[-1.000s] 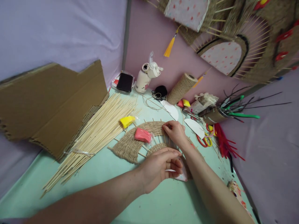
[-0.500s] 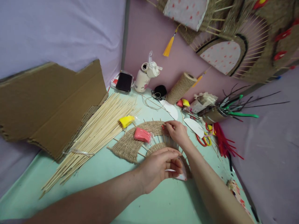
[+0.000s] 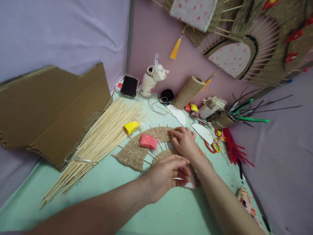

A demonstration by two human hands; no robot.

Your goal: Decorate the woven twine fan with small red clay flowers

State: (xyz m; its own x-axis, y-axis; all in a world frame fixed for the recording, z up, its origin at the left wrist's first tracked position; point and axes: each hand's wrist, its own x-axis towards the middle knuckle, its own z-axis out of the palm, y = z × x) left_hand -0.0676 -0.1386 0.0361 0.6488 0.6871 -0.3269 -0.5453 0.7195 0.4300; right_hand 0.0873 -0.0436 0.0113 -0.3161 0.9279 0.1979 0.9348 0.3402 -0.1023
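A woven twine fan with stick ribs lies on the table, its arched band toward the back. My right hand rests over the band, the index finger stretched to a small red bit on the weave; nothing shows gripped in it. Lower down, my left hand hovers at the fan's inner part, fingers loosely curled and apart, with no object visible in them. A white, spotted panel shows partly behind those fingers. On the band's left side lies a pink clay packet.
A yellow clay packet touches a bundle of thin sticks, beside folded cardboard. Along the back stand a bottle and a twine spool. At right are scissors and red pipe cleaners.
My right hand's fingers have gone from a pinch at the red bit to a stretched index finger on it, the palm lowered over the fan. My left hand has barely moved.
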